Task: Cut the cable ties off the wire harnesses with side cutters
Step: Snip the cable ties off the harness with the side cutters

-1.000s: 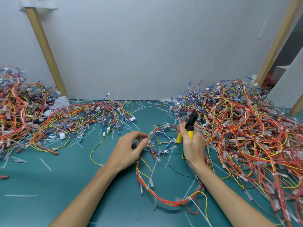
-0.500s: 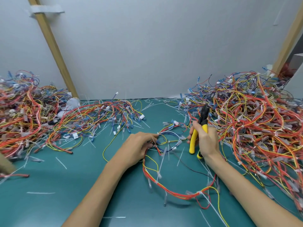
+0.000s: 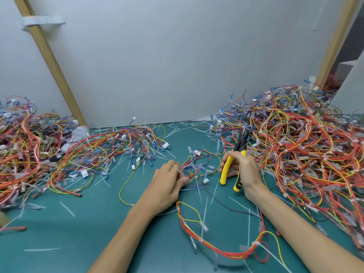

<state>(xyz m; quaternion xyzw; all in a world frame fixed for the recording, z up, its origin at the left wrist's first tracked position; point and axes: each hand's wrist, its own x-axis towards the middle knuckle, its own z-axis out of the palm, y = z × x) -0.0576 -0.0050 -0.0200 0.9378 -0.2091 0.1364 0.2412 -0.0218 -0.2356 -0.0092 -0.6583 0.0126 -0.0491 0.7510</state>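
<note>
One wire harness (image 3: pixel 222 247) of red, orange and yellow wires loops across the green mat in front of me, with white cable ties (image 3: pixel 255 243) along it. My left hand (image 3: pixel 167 184) pinches the harness and a white tie near its upper end. My right hand (image 3: pixel 244 170) grips the yellow-handled side cutters (image 3: pixel 233 162), handles spread, black jaws pointing up and away toward the right pile. The cutters are a short way right of the pinched spot, not touching the harness.
A big pile of tied harnesses (image 3: pixel 307 152) fills the right side. Another heap (image 3: pixel 21 154) lies at the left, with a flatter spread (image 3: pixel 116 150) next to it. Cut tie scraps (image 3: pixel 67 208) litter the green mat (image 3: pixel 78 233). Wooden posts lean against the white wall.
My left hand has closed tighter on the harness and a tie end. My right hand with the cutters has stayed beside it. The view shifted slightly.
</note>
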